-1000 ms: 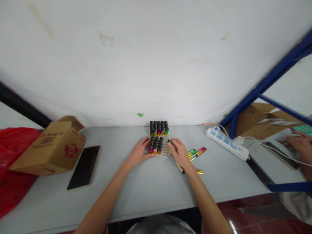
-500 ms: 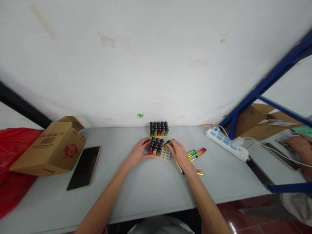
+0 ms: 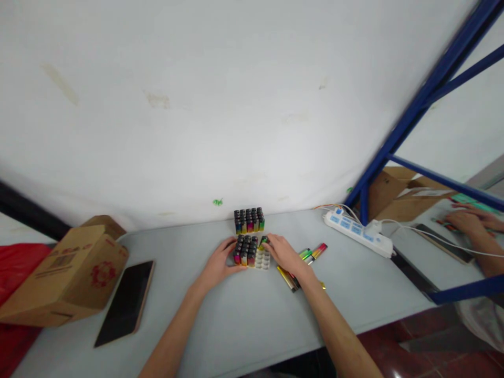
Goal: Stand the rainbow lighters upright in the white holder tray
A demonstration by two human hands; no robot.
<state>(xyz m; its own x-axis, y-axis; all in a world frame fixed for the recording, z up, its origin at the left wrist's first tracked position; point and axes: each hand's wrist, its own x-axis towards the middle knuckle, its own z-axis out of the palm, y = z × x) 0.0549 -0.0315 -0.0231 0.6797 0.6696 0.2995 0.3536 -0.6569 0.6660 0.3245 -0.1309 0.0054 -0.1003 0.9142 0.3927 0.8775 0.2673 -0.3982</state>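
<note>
A small white tray (image 3: 262, 261) stands on the table, its left part filled with upright lighters (image 3: 244, 251) with black tops and colourful bodies. Bare pockets show on its right side. My left hand (image 3: 218, 266) is closed around the tray's left side, thumb at the front and fingers behind. In my right hand (image 3: 281, 253) a green and yellow lighter (image 3: 263, 241) stands upright at the tray's back right, pinched by the fingertips. Whether it is fully seated I cannot tell. Behind, near the wall, is another block of upright lighters (image 3: 249, 220).
Loose metallic lighters (image 3: 285, 278) lie right of the tray, partly under my right forearm. A white power strip (image 3: 358, 233) with cables lies further right, by a blue metal frame (image 3: 394, 136). At left are a dark phone-like slab (image 3: 126, 302) and a cardboard box (image 3: 66, 273). Another person's hands (image 3: 468, 218) show at far right.
My right hand has brought the green and yellow lighter from a tilted position to upright at the tray's back. My left hand stays on the tray. The camera view has shifted and tilted.
</note>
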